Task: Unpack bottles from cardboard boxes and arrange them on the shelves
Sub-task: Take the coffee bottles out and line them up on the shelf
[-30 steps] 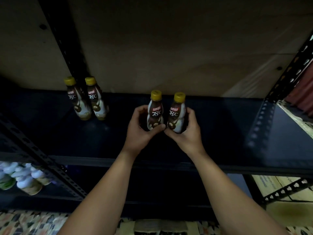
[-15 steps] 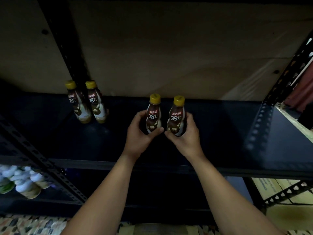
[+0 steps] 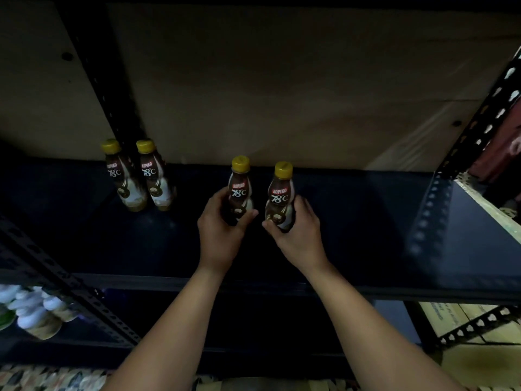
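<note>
head view: the left hand grips the lower body of one bottle, fingers and thumb curled round it, and the right hand grips a second bottle the same way. both bottles stand upright with yellow caps up and brown labels facing the camera, close to each other but with a small gap between them, over the middle of the dark shelf. whether their bases touch the shelf cannot be told, since the hands cover them. to the left, near the back of the same shelf, a pair of like bottles stands side by side, just beside a black upright post and well apart from the held ones. a brown board closes the back of the shelf. a perforated post runs up on the right. on a lower shelf at far left lie pale bottles, blurred. at lower right, behind a perforated brace, sit cardboard boxes.
</note>
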`<state>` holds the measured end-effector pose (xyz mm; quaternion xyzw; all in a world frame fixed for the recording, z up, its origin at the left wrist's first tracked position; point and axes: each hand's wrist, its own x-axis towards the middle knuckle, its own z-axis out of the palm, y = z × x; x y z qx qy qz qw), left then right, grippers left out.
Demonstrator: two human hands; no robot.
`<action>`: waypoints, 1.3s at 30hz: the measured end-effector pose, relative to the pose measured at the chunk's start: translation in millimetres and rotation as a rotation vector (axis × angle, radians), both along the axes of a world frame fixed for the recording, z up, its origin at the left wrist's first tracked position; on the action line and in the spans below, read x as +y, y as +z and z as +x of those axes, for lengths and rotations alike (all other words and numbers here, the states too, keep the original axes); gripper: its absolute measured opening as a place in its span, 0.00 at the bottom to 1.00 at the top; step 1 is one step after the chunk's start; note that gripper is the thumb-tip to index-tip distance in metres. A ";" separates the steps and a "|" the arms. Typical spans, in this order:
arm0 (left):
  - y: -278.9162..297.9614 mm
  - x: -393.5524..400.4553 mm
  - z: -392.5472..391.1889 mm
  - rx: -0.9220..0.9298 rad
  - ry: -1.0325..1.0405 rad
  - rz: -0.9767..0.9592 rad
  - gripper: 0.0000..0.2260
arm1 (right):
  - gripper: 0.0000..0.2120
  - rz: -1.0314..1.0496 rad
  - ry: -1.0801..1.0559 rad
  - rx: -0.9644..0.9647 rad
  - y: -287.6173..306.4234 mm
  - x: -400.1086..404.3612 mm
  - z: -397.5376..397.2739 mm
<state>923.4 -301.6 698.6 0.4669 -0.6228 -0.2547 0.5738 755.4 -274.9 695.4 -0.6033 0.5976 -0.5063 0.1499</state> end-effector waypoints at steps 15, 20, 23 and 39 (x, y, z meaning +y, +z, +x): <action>12.9 -31.8 59.9 -0.180 0.236 -0.031 0.21 | 0.26 0.054 0.062 -0.045 6.3 -56.2 82.5; 12.1 -43.3 72.7 -0.315 0.288 -0.075 0.18 | 0.24 0.075 0.067 -0.042 8.6 -67.0 97.4; 10.9 -46.1 74.3 -0.350 0.327 -0.073 0.21 | 0.25 0.088 0.069 -0.043 9.6 -71.7 102.9; 7.6 -55.0 83.6 -0.304 0.330 -0.033 0.23 | 0.30 0.151 0.036 0.010 15.4 -76.7 112.3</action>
